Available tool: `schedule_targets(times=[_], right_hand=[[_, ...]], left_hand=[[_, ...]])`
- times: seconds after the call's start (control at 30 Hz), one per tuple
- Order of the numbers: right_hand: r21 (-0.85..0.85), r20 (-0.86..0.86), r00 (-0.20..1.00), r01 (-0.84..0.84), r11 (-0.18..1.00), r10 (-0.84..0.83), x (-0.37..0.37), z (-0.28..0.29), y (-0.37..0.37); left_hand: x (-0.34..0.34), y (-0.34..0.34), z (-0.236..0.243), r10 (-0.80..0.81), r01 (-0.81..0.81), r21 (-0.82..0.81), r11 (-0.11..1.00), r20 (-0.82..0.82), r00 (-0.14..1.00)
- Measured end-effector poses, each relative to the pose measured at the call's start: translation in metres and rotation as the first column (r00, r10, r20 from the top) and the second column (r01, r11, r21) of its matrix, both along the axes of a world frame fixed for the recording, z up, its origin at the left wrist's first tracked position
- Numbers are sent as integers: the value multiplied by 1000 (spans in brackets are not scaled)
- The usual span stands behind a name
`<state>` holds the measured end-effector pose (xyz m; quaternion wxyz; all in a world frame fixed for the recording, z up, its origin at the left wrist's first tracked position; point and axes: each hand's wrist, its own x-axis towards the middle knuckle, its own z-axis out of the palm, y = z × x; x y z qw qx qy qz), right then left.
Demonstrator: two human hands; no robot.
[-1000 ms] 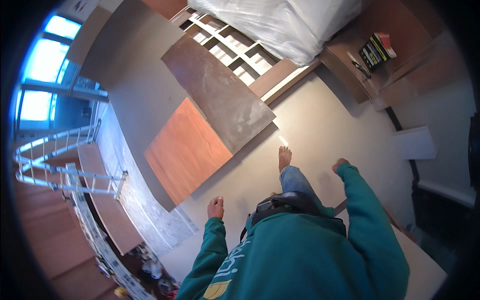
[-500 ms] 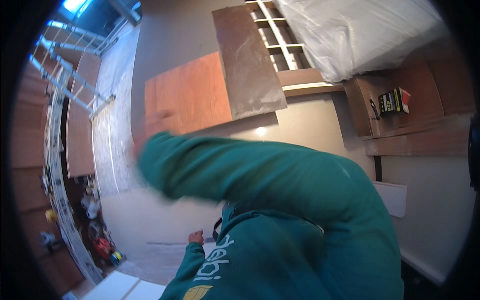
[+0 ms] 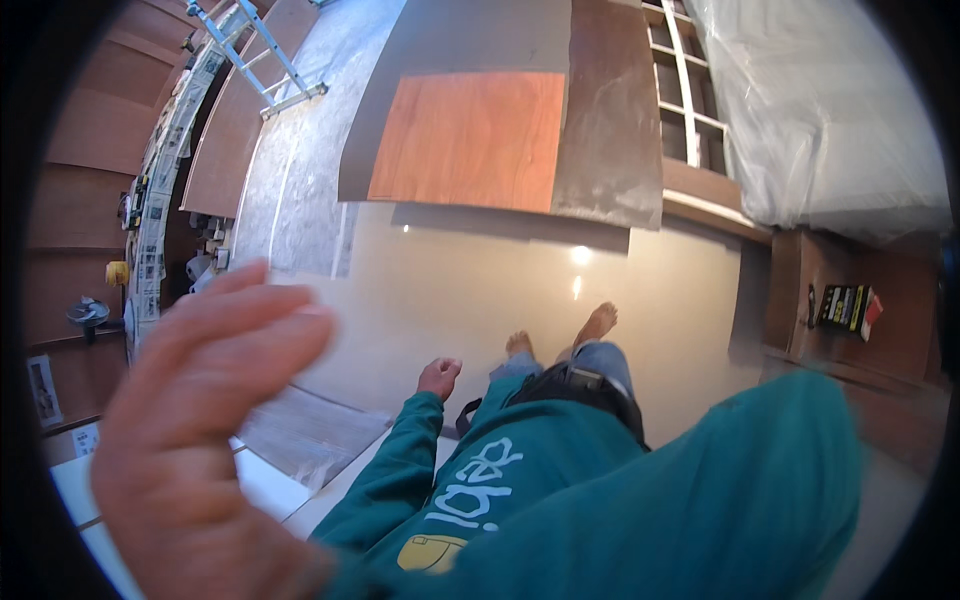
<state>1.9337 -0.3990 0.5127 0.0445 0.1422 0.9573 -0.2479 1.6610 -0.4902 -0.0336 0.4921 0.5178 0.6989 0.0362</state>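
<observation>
Hands are both empty at this moment. The right hand [image 3: 205, 440] is raised very close to the camera and fills the lower left of the view, because the right arm in its teal sleeve [image 3: 740, 500] crosses in front of the body from the lower right. This hand is flat and open, with the fingers [image 3: 240, 325] stretched out and only a little apart, pointing up and to the right; it is strongly blurred, so the thumb and the nails are hard to make out, and the wrist is cut off by the lower edge. The left hand [image 3: 439, 377] hangs low beside the hip at the end of a nearly straight arm, far below the camera, with the fingers curled in to a loose fist around nothing. The thing nearest to it is a grey sheet [image 3: 300, 432] lying flat on the pale floor [image 3: 480, 280], just to the left of this hand and not touching it; the big right hand hides the left part of the sheet. Two bare feet [image 3: 598, 322] stand on the floor ahead of the body. Farther away an orange-brown board [image 3: 470, 140] lies beside a dark brown board [image 3: 610, 110], and a ladder [image 3: 268, 52] is partly cut off at the top.
</observation>
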Motion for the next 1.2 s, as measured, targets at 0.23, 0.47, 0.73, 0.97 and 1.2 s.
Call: schedule_targets(times=[0.23, 0.47, 0.73, 0.97, 1.2], right_hand=[[-182, 130, 630, 774, 606, -766, 115, -164, -3], [81, 636, -284, 949, -304, -717, 300, -494, -283], [41, 822, -110, 990, -133, -560, 199, -541, -585], [15, 757, -270, 918, -397, -595, 132, -585, -550], [-283, 562, -688, 362, -888, -459, 186, -488, -403]], left_hand=[[37, 40, 27, -118, 119, 1, 993, -92, 989], [14, 37, 49, 9, -9, -124, 992, 0, 1000], [-54, 14, 1, -42, 200, 387, 900, -380, 924], [-18, 77, 26, 38, -5, -224, 975, 144, 989], [14, 120, 37, 34, -35, 0, 999, 205, 978]])
